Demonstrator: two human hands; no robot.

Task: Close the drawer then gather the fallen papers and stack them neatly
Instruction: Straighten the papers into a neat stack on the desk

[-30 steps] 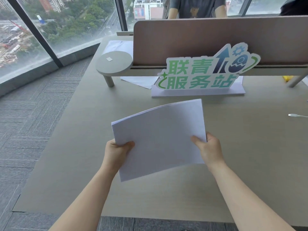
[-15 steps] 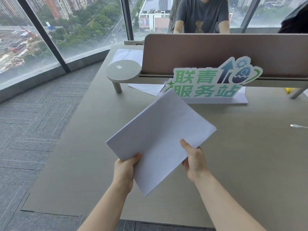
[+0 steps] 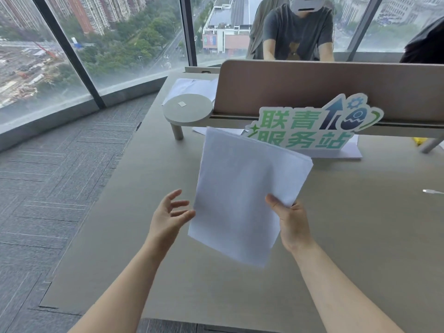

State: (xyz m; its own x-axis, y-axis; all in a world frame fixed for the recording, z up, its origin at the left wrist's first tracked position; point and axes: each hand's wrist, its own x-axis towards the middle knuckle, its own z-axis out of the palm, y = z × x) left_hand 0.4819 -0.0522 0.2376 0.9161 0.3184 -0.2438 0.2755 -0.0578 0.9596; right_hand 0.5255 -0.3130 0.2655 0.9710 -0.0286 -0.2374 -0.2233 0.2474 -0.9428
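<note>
The thin stack of plain white paper sheets point(image 3: 242, 195) hangs tilted in the air just in front of the green-lettered cut-out sign point(image 3: 310, 127), above the pale wood-grain counter point(image 3: 360, 236). The right hand point(image 3: 292, 227) has its fingers point(image 3: 274, 203) clamped on the stack's right edge. The left hand point(image 3: 168, 217) waits beside the left edge, fingers spread and holding nothing. To square the sheets well, I'd say that free hand should take the left edge, then both tap the stack's lower edge on the counter.

Lower left corner of green-lettered sign point(image 3: 312, 131) covered by paper stack point(image 3: 245, 195). Right hand point(image 3: 292, 224) fingers out of sight beneath that stack. White cable point(image 3: 432, 191) cut off at right edge. Yellow item point(image 3: 419, 140) half hidden under the shelf point(image 3: 189, 111), kind unclear.
</note>
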